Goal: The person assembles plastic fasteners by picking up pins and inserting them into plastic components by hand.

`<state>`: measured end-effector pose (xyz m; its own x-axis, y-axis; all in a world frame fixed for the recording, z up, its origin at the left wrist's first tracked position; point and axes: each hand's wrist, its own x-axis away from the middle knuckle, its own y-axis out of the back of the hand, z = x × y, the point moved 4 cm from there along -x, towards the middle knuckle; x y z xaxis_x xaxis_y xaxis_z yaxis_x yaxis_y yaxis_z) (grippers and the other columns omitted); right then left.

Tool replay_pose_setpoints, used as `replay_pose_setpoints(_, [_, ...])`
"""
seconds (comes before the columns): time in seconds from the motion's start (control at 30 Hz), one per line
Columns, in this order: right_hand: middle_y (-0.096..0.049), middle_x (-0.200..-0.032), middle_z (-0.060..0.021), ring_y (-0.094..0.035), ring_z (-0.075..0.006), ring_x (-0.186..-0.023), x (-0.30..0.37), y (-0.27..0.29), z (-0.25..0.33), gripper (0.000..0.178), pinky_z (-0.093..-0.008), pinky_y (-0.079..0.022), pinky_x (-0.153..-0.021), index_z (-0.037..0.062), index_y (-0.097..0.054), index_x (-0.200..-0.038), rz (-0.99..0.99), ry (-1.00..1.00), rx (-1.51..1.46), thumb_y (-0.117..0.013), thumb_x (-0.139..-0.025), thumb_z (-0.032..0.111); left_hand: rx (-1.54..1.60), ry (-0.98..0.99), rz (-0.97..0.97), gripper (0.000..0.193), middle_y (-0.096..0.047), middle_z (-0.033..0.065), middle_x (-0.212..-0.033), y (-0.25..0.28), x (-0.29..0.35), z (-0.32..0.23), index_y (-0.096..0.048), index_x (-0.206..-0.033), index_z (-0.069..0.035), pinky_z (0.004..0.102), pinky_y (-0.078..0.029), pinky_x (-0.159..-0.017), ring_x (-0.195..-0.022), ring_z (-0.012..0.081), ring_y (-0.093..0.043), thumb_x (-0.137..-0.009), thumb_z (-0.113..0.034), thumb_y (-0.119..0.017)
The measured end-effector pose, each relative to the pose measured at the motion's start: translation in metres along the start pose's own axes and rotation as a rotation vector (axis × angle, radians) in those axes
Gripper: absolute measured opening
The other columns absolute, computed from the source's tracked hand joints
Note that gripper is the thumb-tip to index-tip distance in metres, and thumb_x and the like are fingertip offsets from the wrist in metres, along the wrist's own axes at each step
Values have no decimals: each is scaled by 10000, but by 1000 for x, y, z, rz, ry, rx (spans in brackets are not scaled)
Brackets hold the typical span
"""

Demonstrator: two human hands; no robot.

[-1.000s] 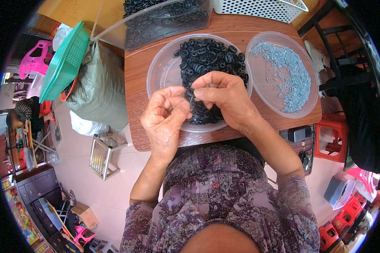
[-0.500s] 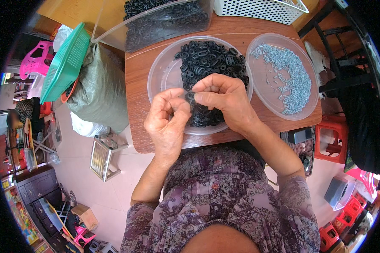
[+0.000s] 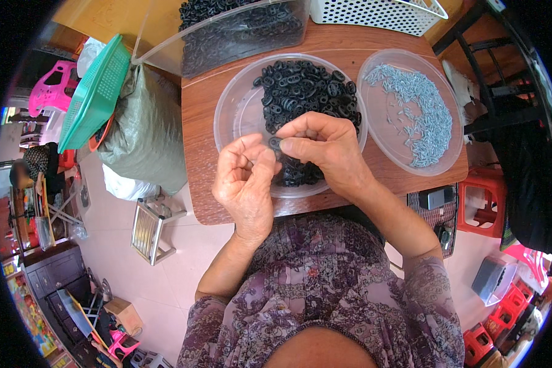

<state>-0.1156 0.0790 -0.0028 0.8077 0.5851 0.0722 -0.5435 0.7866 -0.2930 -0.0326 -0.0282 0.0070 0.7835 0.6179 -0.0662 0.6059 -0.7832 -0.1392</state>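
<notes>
Over the shallow clear round tub (image 3: 228,101), my right hand (image 3: 328,153) pinches a small black oval piece with holes (image 3: 275,142) between thumb and index finger. Close beside that piece is my left hand (image 3: 245,184), its thumb pressed toward its curled fingers; whatever sits between those fingertips is hidden. A heap of similar black oval pieces (image 3: 310,86) fills the tub's middle and right, partly covered by my hands. To the right, small pale-blue rod-shaped pieces (image 3: 428,116) lie spread in a shallow clear round dish (image 3: 383,132).
Both round containers stand on a brown wooden table (image 3: 199,141). Behind them are a clear bin (image 3: 245,52) of more black pieces and a white perforated basket (image 3: 380,17). A grey-green sack (image 3: 147,129), a green basket (image 3: 95,92) and a metal stool (image 3: 150,236) flank the left.
My left hand has shifted slightly right and down, and its fingertips have come away a little from the oval piece. My right hand keeps hold of that piece almost in place.
</notes>
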Motion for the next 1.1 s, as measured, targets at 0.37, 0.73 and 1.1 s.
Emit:
replay_pose_setpoints(0.37, [-609, -761, -10, -514, -38, -668, 3, 0, -5, 120, -180, -414, -596, -19, -621, -887, -30, 63, 17, -613, -771, 12, 113, -23, -51, 203, -581, 41, -786, -3, 2, 9, -521, -996, 27, 168, -476, -577, -631, 55, -546, -801, 37, -579])
replay_pose_setpoints(0.73, [-494, -724, -29, -486, -120, -643, 13, -6, 7, 265, -236, -411, -521, 35, -580, -892, -72, 389, 466, -673, -648, -10, 150, 17, 33, 244, -582, 41, -798, -6, -2, 3, -529, -1064, 57, 180, -431, -612, -657, 68, -515, -824, 21, -557])
replay_pose_setpoints(1.1, [-531, -723, -67, -490, -211, -659, 18, -5, 6, 252, -308, -405, -568, 0, -592, -866, -137, 532, 509, -662, -624, -3, 133, 100, 147, 253, -580, 49, -885, -9, 1, 4, -543, -1099, 63, 191, -429, -658, -707, 76, -498, -862, -23, -522])
